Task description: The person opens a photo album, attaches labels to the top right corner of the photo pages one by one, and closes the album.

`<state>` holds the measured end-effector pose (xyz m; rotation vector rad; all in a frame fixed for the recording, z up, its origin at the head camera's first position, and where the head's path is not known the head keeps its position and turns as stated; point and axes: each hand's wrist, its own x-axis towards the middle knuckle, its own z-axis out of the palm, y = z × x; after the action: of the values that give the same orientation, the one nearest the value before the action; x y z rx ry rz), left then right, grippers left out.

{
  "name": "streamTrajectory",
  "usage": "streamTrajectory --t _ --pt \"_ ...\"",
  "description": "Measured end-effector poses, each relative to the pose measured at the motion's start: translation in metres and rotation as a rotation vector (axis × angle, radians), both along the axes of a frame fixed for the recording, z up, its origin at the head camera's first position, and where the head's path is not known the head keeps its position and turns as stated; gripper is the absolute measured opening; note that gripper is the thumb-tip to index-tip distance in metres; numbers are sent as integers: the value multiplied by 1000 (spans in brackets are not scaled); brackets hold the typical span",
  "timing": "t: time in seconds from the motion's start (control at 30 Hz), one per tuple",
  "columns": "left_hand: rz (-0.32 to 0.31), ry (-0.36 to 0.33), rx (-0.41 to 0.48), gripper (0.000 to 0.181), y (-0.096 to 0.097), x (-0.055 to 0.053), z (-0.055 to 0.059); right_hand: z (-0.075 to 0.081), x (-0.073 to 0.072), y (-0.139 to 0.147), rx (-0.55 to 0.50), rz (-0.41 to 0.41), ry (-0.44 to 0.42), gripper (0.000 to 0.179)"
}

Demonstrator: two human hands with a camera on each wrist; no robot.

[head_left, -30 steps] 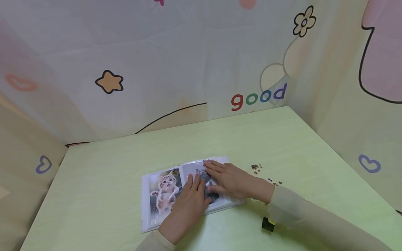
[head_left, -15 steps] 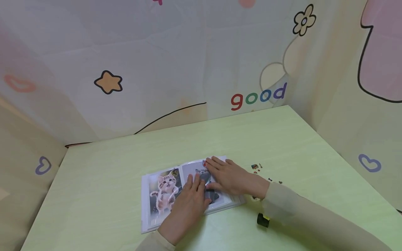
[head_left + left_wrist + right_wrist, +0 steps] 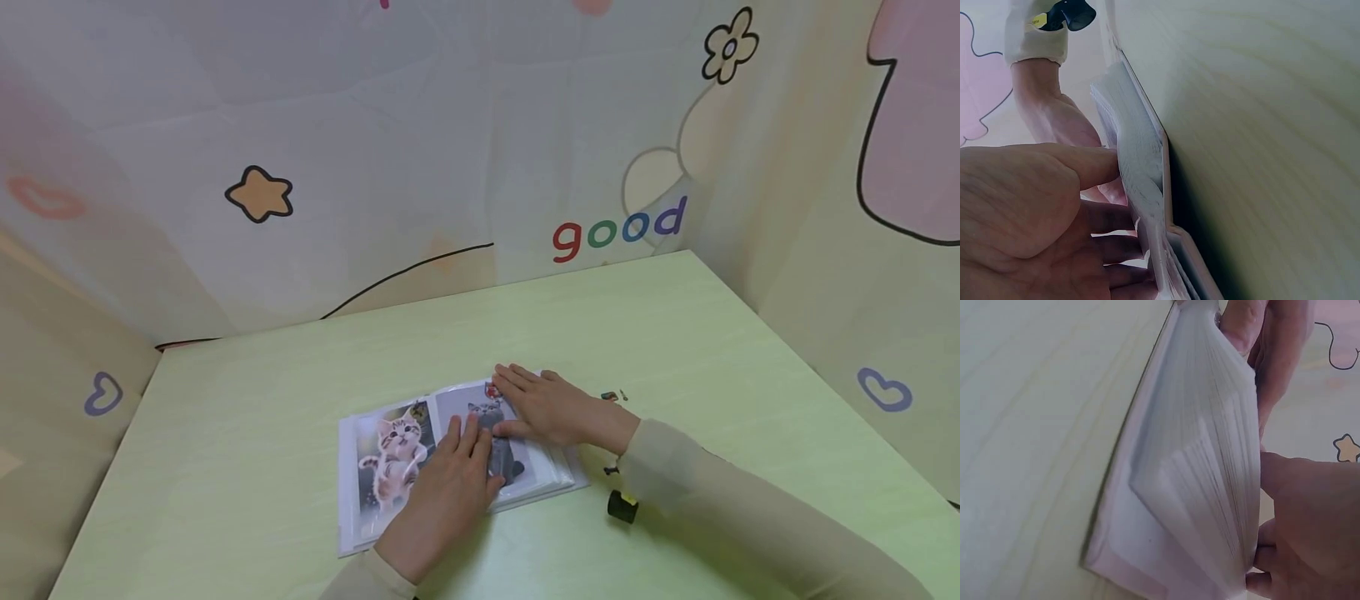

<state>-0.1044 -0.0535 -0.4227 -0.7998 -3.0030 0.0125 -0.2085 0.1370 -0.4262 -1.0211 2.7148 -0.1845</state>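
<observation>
A photo album (image 3: 347,500) lies spread on the table, its pages in clear sleeves. A striped kitten picture (image 3: 397,454) fills the left page, and a grey cat picture (image 3: 504,462) shows on the right page. Near the top of that right page is a small red sticker-like piece (image 3: 492,390). My left hand (image 3: 453,492) rests with extended fingers across the inner part of the right page, partly covering both pictures. My right hand (image 3: 551,407) presses flat on the upper right of the same page, fingertips at its top edge. In the right wrist view the page stack (image 3: 1210,456) fans out at its edge.
Tiny colourful pieces (image 3: 609,396) lie on the table (image 3: 247,433) right of the album, some hidden by the right forearm. A black device with a yellow label (image 3: 622,507) sits at the right wrist. Printed cloth walls (image 3: 360,167) enclose the table's back and sides.
My right hand has slid slightly up and away over the right page, uncovering more of the grey cat and the red piece. My left hand has stayed in place.
</observation>
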Motion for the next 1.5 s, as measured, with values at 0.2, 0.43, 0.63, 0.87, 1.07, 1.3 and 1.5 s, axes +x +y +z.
streamTrajectory --t 0.2,0.43,0.63,0.87,1.07,1.3,1.5 --pt "15 -34 12 61 0 0 1 -3 -9 1 -1 -88 -37 93" --pt "70 -128 62 62 0 -1 1 2 -14 7 -69 -94 -24 91" --pt "49 -108 64 62 -1 -1 0 10 4 5 -85 -31 53 85" --pt "29 -84 57 61 -2 0 0 6 29 -1 -45 46 59 72" --pt "27 -113 83 61 -2 -1 -1 -2 32 -4 -10 64 75 68" --pt "20 -124 122 62 -4 -1 -2 -2 20 -8 37 21 78 71" --pt "13 -108 118 62 -4 0 -3 3 13 -7 57 26 40 65"
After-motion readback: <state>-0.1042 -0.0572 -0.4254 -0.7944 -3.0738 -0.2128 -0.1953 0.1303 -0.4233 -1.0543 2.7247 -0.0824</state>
